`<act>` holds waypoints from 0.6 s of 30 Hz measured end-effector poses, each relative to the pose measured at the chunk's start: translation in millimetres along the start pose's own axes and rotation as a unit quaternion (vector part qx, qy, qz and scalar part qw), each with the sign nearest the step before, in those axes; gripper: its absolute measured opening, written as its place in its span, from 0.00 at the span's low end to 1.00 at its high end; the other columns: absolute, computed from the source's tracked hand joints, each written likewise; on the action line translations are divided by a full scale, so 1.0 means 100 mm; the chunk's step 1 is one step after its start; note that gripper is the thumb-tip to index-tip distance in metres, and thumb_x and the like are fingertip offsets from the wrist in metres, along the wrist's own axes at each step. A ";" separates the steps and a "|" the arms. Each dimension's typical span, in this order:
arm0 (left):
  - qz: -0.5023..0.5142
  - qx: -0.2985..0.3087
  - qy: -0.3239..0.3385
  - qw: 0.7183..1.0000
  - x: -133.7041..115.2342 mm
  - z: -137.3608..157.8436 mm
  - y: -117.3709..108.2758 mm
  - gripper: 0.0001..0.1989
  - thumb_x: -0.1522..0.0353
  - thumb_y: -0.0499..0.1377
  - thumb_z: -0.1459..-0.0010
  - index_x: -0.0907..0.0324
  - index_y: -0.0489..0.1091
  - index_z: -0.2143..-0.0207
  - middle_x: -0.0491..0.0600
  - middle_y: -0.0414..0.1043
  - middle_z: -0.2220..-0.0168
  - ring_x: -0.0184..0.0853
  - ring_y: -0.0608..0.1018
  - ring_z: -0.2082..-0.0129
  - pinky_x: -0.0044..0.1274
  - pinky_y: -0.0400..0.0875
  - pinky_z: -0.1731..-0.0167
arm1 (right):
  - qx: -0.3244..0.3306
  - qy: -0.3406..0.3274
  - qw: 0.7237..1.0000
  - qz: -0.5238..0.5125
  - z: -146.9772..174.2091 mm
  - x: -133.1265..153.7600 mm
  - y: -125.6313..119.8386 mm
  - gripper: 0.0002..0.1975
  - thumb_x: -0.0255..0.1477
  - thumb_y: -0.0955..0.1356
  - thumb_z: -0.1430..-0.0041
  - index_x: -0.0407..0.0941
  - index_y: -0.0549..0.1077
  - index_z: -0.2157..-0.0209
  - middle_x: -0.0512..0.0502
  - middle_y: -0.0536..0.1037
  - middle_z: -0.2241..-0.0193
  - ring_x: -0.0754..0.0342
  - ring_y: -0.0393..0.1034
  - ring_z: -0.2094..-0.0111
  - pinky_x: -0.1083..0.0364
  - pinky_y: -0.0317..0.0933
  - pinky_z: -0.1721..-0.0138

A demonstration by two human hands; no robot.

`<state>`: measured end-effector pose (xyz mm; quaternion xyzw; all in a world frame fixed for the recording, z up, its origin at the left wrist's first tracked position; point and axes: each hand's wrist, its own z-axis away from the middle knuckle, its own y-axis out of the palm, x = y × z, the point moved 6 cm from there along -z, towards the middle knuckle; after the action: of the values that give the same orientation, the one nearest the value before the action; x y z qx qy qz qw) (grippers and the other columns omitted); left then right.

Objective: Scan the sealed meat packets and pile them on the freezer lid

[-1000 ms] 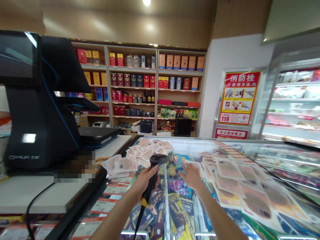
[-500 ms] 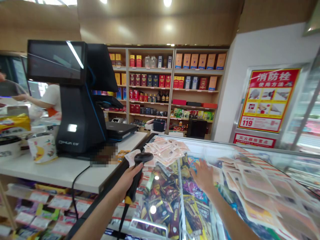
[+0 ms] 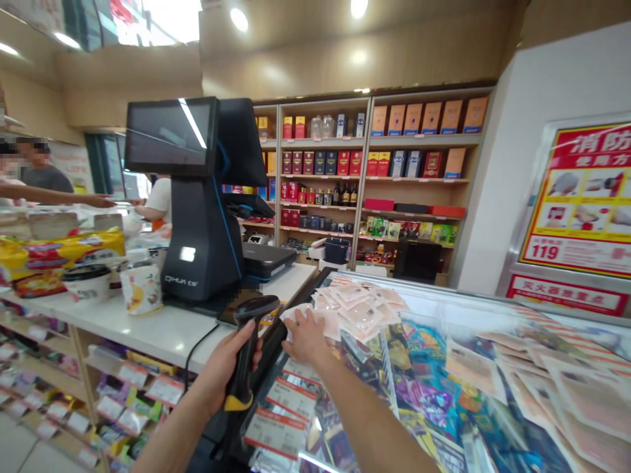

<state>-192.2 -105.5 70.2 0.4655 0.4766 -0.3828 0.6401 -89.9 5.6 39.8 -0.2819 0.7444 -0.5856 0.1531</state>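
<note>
My left hand [image 3: 229,358] is closed around the handle of a black and yellow barcode scanner [image 3: 241,368], its head pointing up and to the right. My right hand [image 3: 308,338] reaches across to the left with spread, slightly bent fingers. Those fingers rest on a pale flat packet [image 3: 331,323] at the near left side of a pile of similar packets [image 3: 362,305] on the glass top. Whether they grip it is not plain. Farther right, a second spread of flat packets [image 3: 566,387] overlaps on the glass.
A glass-topped case [image 3: 428,305] shows colourful wrapped goods underneath. To the left, a point-of-sale terminal [image 3: 202,243] stands on a white counter [image 3: 197,335] beside cups [image 3: 140,289] and yellow bags [image 3: 73,246]. Other people [image 3: 46,171] are beyond. A cable [image 3: 190,355] hangs over the counter edge.
My right hand has moved left from over the glass to the packet beside the scanner. The view has swung left. My left hand still holds the scanner, now clear of that packet.
</note>
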 end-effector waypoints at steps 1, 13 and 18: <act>0.002 0.004 -0.003 1.000 0.02 -0.01 0.02 0.16 0.57 0.56 0.54 0.63 0.64 0.78 0.42 0.63 0.87 0.24 0.65 0.88 0.16 0.60 0.87 | -0.003 0.021 1.000 -0.002 0.00 -0.05 0.04 0.26 0.42 0.59 0.51 0.53 0.54 0.48 0.45 0.50 0.44 0.39 0.38 0.44 0.34 0.40 0.54; -0.020 0.103 -0.006 0.994 0.27 -0.07 0.72 0.15 0.57 0.57 0.55 0.61 0.62 0.78 0.43 0.64 0.85 0.24 0.64 0.87 0.15 0.58 0.88 | -0.021 0.043 0.999 0.003 0.66 -0.53 -0.06 0.22 0.34 0.57 0.50 0.57 0.57 0.50 0.51 0.53 0.44 0.41 0.39 0.45 0.35 0.41 0.54; -0.015 0.123 -0.002 0.992 0.25 -0.05 0.94 0.14 0.59 0.56 0.54 0.62 0.63 0.77 0.43 0.64 0.83 0.23 0.65 0.87 0.15 0.60 0.86 | -0.003 0.037 0.998 -0.041 0.91 -0.81 -0.17 0.23 0.38 0.58 0.51 0.56 0.57 0.50 0.51 0.55 0.45 0.43 0.40 0.44 0.36 0.37 0.51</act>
<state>-99.4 -76.0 67.2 0.5334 0.4314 -0.4487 0.5728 29.6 -20.0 23.2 -0.2906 0.7392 -0.5992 0.1007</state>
